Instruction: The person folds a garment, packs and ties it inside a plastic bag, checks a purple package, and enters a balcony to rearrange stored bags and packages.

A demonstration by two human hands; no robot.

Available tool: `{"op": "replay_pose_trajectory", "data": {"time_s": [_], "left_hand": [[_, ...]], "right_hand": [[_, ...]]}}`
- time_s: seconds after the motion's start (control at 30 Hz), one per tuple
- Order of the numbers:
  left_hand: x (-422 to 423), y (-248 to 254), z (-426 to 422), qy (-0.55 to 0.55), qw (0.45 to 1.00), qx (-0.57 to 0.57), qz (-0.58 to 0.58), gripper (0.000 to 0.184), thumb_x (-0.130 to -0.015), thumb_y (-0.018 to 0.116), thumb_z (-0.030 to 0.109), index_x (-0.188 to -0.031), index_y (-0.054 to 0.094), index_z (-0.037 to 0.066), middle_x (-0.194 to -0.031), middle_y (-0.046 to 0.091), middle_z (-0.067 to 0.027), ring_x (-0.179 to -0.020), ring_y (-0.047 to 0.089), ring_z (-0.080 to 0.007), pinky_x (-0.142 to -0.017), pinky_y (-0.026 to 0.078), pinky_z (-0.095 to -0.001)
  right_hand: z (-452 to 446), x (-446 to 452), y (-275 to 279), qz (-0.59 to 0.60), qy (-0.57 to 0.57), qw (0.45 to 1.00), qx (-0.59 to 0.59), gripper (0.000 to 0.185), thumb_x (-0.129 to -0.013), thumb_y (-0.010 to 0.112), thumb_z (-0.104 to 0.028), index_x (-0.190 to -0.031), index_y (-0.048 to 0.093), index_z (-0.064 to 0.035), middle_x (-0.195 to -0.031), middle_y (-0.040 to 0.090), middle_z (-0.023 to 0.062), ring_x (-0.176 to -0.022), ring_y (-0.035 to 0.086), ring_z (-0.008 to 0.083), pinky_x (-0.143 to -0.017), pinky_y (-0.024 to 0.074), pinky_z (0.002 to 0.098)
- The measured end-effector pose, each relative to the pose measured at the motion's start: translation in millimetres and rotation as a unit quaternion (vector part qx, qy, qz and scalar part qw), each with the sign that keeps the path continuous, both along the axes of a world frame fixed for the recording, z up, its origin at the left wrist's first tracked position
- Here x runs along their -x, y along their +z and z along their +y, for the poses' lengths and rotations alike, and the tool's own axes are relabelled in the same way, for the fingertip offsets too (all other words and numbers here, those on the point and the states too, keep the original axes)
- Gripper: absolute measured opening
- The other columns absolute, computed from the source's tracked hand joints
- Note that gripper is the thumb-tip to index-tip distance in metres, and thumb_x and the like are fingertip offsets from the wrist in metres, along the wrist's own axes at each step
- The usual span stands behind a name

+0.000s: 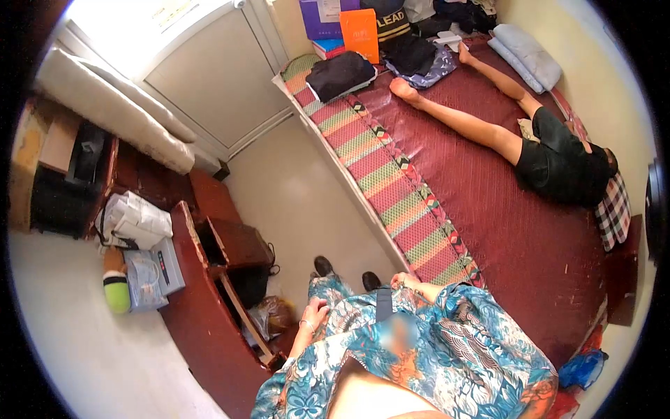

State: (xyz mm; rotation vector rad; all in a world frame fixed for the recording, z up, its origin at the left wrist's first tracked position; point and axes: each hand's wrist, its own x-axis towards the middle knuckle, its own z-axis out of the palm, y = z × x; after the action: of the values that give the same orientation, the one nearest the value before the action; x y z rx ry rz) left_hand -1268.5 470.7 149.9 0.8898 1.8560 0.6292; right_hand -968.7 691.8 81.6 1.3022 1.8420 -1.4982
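Head view: patterned shirt at 5 o'clock. Left hand, 6 o'clock, beside it: fingers loosely bent, can't tell if pinching. Right hand, between 4 and 5, near its hem: fingers curled, grip unclear. Bed at 3.

"lead" in gold on a black item, lettering on orange box too blurred to read

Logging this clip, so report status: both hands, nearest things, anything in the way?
Left hand beside patterned clothing, nothing visible in it. Right hand near striped mat, grip unclear. Nothing visibly in the way; person lying on bed.
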Motion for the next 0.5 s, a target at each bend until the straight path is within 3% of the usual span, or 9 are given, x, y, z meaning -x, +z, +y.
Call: {"op": "replay_pose_trajectory", "data": {"time_s": [0.07, 0.13, 0.27, 0.47, 0.5], "left_hand": [[19.6, -8.7, 21.3, -0.016, 1.000, 0.008, -0.002, 0.032, -0.080, 0.059, 0.023, -0.105, 0.060, 0.002, -0.101, 0.064, -0.0178, -0.097, 0.061, -0.0297, -0.085, 0.047, -0.0373], [40.5, -18.3, 41.3, -0.013, 1.000, 0.006, -0.010, 0.031, -0.080, 0.059, 0.022, -0.104, 0.061, 0.002, -0.100, 0.065, -0.0165, -0.097, 0.062, -0.0288, -0.085, 0.047, -0.0360], [98.7, -25.5, 81.4, 0.004, 0.999, -0.004, -0.044, 0.032, -0.080, 0.059, 0.022, -0.104, 0.062, 0.001, -0.101, 0.065, -0.0163, -0.096, 0.062, -0.0265, -0.085, 0.047, -0.0339], [189.7, -11.6, 127.8, 0.012, 0.998, 0.004, -0.067, 0.030, -0.081, 0.059, 0.018, -0.105, 0.062, -0.001, -0.099, 0.066, -0.0151, -0.094, 0.062, -0.0215, -0.084, 0.048, -0.0307], [203.9, 8.7, 140.7, 0.006, 0.998, 0.033, -0.056, 0.029, -0.081, 0.059, 0.017, -0.105, 0.062, -0.001, -0.098, 0.067, -0.0151, -0.092, 0.062, -0.0212, -0.083, 0.048, -0.0306]], "right_hand": [[10.8, 1.0, -27.5, 0.060, -0.019, 0.998, -0.003, 0.029, -0.076, 0.061, -0.028, -0.092, 0.065, -0.0040, -0.082, 0.066, 0.0071, -0.079, 0.061, 0.0162, -0.069, 0.0473, 0.0310], [17.9, -2.5, -76.4, 0.112, -0.058, 0.991, 0.051, 0.026, -0.077, 0.051, -0.033, -0.089, 0.069, -0.0182, -0.093, 0.067, 0.0080, -0.092, 0.062, 0.0260, -0.079, 0.0466, 0.0391], [43.0, 32.6, -91.0, 0.083, -0.065, 0.994, 0.010, 0.028, -0.076, 0.051, -0.034, -0.091, 0.068, -0.0181, -0.093, 0.067, 0.0071, -0.090, 0.062, 0.0253, -0.079, 0.0464, 0.0382], [66.0, 139.3, -13.8, -0.012, -0.053, 0.998, -0.023, 0.029, -0.075, 0.052, -0.035, -0.092, 0.068, -0.0186, -0.092, 0.067, 0.0068, -0.087, 0.062, 0.0259, -0.078, 0.0464, 0.0388], [73.9, 165.5, 11.7, -0.049, -0.047, 0.998, -0.012, 0.028, -0.072, 0.056, -0.034, -0.092, 0.068, -0.0197, -0.094, 0.067, 0.0077, -0.089, 0.063, 0.0276, -0.078, 0.0470, 0.0400]]}}
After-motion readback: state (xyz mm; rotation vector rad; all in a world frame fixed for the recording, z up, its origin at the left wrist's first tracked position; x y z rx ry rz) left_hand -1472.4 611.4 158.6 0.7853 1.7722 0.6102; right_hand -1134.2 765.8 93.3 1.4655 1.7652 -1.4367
